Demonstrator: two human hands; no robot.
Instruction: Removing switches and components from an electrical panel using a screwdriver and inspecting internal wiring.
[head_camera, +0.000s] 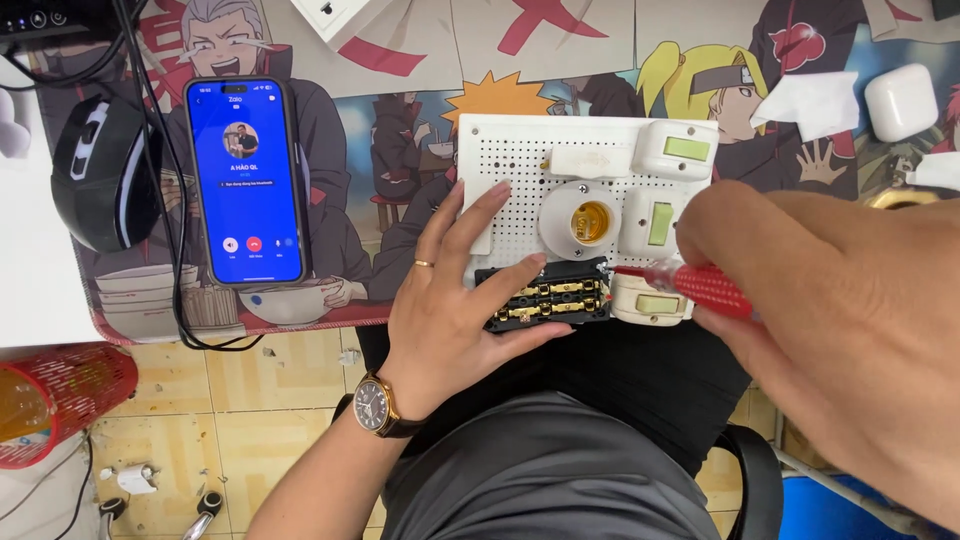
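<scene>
Head view: left hand (450, 300) lies spread on the board (520, 165); right hand (830, 320) pinches the screwdriver (690, 285), whose tip may slip off the black socket block (545, 298).

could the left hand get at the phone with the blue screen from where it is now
Probably yes. The left hand rests on the white perforated board, holding nothing, and the black phone with the blue screen lies face up on the printed desk mat just beyond it, with nothing between them.
</scene>
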